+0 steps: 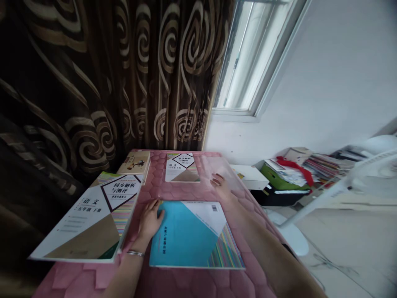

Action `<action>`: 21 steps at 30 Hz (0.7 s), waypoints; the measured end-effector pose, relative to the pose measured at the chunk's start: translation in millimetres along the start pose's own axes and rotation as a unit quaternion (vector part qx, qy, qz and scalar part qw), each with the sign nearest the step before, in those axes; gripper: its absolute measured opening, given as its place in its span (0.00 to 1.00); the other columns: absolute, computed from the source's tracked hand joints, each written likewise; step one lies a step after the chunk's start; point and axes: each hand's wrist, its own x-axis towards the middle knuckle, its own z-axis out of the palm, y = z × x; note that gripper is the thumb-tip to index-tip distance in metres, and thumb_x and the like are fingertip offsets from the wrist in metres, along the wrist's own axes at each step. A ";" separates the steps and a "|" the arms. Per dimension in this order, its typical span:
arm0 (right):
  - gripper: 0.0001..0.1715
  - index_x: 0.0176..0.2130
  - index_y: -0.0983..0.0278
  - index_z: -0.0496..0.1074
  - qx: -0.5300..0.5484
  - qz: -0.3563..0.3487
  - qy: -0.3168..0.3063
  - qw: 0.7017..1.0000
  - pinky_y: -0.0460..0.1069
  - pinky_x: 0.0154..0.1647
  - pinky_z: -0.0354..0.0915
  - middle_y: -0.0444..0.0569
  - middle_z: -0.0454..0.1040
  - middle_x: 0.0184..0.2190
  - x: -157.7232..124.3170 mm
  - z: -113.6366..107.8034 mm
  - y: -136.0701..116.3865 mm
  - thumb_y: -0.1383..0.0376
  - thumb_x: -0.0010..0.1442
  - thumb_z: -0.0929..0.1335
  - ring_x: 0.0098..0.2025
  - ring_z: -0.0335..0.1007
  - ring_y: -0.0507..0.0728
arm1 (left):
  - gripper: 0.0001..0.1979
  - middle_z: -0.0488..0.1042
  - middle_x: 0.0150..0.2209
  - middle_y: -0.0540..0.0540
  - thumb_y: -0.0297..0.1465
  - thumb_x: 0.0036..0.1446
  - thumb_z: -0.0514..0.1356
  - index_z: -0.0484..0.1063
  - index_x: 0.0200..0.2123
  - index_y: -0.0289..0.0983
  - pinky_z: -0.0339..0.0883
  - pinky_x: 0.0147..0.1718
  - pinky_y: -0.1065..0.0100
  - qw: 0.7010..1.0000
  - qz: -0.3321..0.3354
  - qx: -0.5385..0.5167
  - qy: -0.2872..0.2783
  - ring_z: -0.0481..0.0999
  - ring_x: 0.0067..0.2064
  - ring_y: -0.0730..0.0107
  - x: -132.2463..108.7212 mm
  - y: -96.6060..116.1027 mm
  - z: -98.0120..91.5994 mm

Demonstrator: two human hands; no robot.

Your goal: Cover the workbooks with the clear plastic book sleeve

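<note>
Blue book (186, 236) lies flat on the pink cover (192, 285), left hand (151, 220) spread at its upper left corner, right hand (221, 185) apart, loosely open beyond it. I'd call this steadying; lifting would need a firmer grip.

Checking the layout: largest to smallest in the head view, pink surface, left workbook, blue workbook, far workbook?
1. Pink surface
2. Left workbook and blue workbook: too close to rank
3. Far workbook, farthest away
</note>
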 end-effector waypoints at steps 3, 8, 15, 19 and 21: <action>0.19 0.47 0.62 0.76 -0.025 -0.010 -0.086 0.996 0.55 0.51 0.69 0.53 0.74 0.52 -54.2 -20.4 -10.7 0.56 0.61 0.66 0.49 0.74 0.60 | 0.24 0.70 0.58 0.38 0.36 0.60 0.52 0.70 0.57 0.33 0.57 0.61 0.58 1.000 0.004 0.008 -0.010 0.67 0.60 0.56 1.2 0.3 -1.4; 0.28 0.54 0.59 0.73 -0.128 -0.106 -0.305 0.938 0.63 0.64 0.57 0.53 0.67 0.61 -146.2 -46.9 -23.9 0.55 0.55 0.71 0.64 0.57 0.66 | 0.24 0.70 0.58 0.37 0.36 0.61 0.51 0.70 0.56 0.32 0.57 0.61 0.57 1.000 0.015 0.017 -0.006 0.66 0.60 0.55 2.4 5.0 -6.3; 0.28 0.56 0.56 0.71 -0.141 -0.091 -0.323 0.931 0.63 0.65 0.55 0.51 0.63 0.63 -198.3 -60.9 -17.7 0.57 0.56 0.70 0.66 0.53 0.65 | 0.24 0.70 0.58 0.38 0.36 0.61 0.52 0.70 0.57 0.33 0.57 0.61 0.56 1.000 0.015 0.010 -0.013 0.66 0.60 0.55 1.9 6.1 -7.2; 0.24 0.55 0.56 0.73 -0.143 -0.083 -0.326 0.931 0.63 0.65 0.56 0.50 0.65 0.61 -200.9 -63.2 -16.1 0.58 0.59 0.69 0.66 0.55 0.64 | 0.23 0.70 0.58 0.37 0.36 0.61 0.52 0.70 0.56 0.33 0.56 0.62 0.58 1.000 0.016 0.002 -0.009 0.66 0.61 0.56 1.5 4.6 -6.1; 0.23 0.54 0.56 0.73 -0.135 -0.077 -0.328 0.932 0.63 0.64 0.57 0.50 0.66 0.61 -200.1 -63.9 -16.8 0.58 0.59 0.69 0.66 0.55 0.64 | 0.24 0.70 0.58 0.37 0.36 0.61 0.52 0.70 0.56 0.32 0.56 0.62 0.59 1.000 0.015 0.007 -0.014 0.66 0.61 0.56 1.4 4.5 -6.2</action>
